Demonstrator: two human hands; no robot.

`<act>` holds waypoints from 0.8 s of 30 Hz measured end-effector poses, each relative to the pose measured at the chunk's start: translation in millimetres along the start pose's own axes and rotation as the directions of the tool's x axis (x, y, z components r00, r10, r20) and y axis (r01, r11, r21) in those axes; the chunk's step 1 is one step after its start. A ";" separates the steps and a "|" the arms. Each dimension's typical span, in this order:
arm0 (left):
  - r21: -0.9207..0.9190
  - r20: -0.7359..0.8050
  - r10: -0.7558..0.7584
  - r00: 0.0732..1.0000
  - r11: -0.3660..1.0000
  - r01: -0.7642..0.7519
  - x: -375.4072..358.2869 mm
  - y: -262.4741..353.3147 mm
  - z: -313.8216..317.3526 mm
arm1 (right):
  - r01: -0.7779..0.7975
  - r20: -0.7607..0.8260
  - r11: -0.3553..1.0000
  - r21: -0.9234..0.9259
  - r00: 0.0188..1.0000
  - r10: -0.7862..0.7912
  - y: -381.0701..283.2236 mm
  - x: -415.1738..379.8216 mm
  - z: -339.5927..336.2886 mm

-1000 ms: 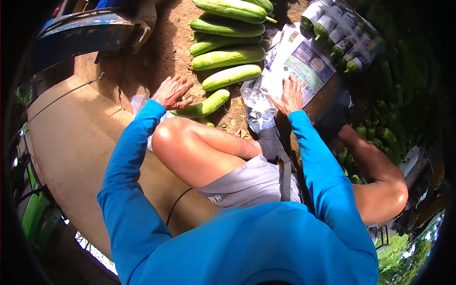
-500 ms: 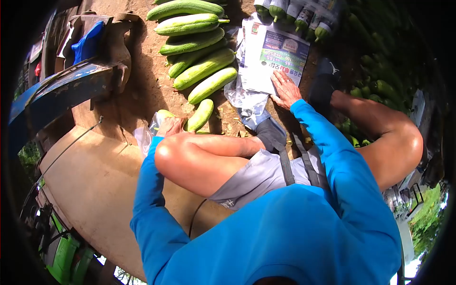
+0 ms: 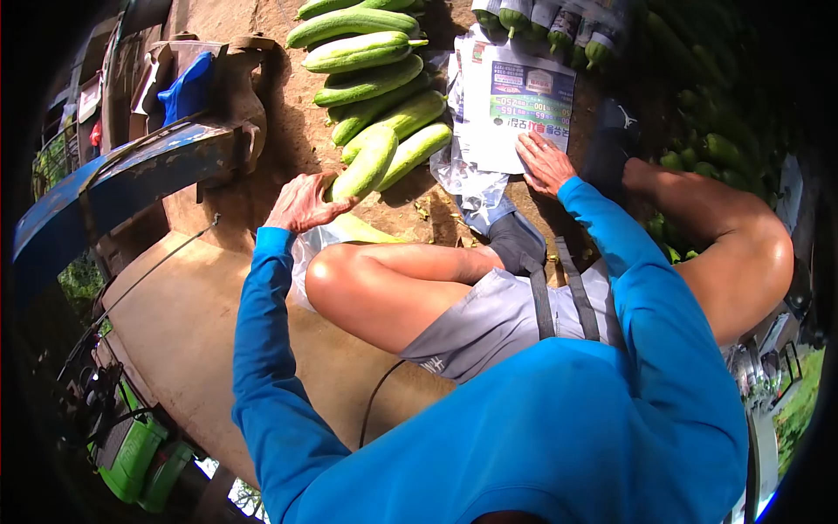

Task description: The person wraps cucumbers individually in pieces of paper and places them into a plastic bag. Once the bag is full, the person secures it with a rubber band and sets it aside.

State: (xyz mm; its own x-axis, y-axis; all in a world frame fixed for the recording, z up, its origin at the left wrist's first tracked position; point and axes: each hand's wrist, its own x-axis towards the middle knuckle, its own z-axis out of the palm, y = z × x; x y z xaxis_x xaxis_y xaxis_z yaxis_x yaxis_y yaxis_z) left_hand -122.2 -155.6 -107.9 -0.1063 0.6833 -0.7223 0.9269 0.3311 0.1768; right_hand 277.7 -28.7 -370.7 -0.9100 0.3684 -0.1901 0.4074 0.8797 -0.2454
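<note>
My left hand (image 3: 304,204) grips the near end of a pale green cucumber (image 3: 367,164), thumb on one side and fingers on the other. That cucumber is tilted across others in a row of large cucumbers (image 3: 371,83) on the brown ground. Flat on a stack of newspaper sheets (image 3: 515,105) rests my right hand (image 3: 546,163), its fingers stretched out. Clear plastic (image 3: 471,179) shows along the stack's left and near edges. Beneath my left hand, by my knee, lie another plastic bag (image 3: 307,253) and a yellowish cucumber (image 3: 371,230), partly hidden.
Several newspaper-wrapped cucumbers (image 3: 559,26) lie beyond the stack. More green vegetables (image 3: 720,153) sit in shade at the right. A worn blue metal beam (image 3: 131,166) and a blue object (image 3: 186,90) are at the left, with a tan board (image 3: 209,306) beside my leg.
My left hand has moved up and away from my knee, carrying the cucumber onto the near end of the row. My right hand stays on the newspaper. The view has shifted slightly.
</note>
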 end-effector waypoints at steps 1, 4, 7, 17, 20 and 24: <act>-0.002 -0.064 0.052 0.997 0.999 -0.052 4.4 6.5 4.4 | -0.005 0.005 1.000 0.001 1.000 0.005 3.2 -0.6 0.6; 0.014 -0.036 0.033 0.999 0.999 -0.032 21.2 52.8 -1.2 | 0.059 0.010 0.985 0.163 0.998 -0.061 13.9 -0.5 3.0; -0.101 -0.064 0.106 0.992 0.989 -0.112 54.9 77.7 18.3 | 0.084 0.012 0.978 0.192 0.996 -0.088 19.5 -4.4 -4.0; 0.152 -0.168 0.524 0.835 0.850 -0.504 169.1 149.4 92.4 | 0.088 0.039 0.989 0.121 0.995 -0.094 -2.1 -15.6 -33.7; 0.301 -0.178 0.671 0.719 0.733 -0.610 189.7 158.0 112.5 | 0.061 -0.005 0.991 0.122 0.998 -0.060 -8.6 -26.2 -24.0; 0.363 -0.083 0.763 0.641 0.623 -0.693 202.9 167.6 125.9 | 0.005 0.004 0.992 0.128 1.000 -0.006 -16.7 -38.6 -26.6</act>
State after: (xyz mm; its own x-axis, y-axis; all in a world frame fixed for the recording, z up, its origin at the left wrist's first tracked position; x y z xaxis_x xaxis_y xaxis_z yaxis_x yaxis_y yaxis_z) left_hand 57.0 -43.3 -309.0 0.6090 0.7447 -0.2731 0.7813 -0.5038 0.3684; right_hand 304.0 -49.7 -334.0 -0.9119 0.3624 -0.1926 0.4094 0.8359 -0.3657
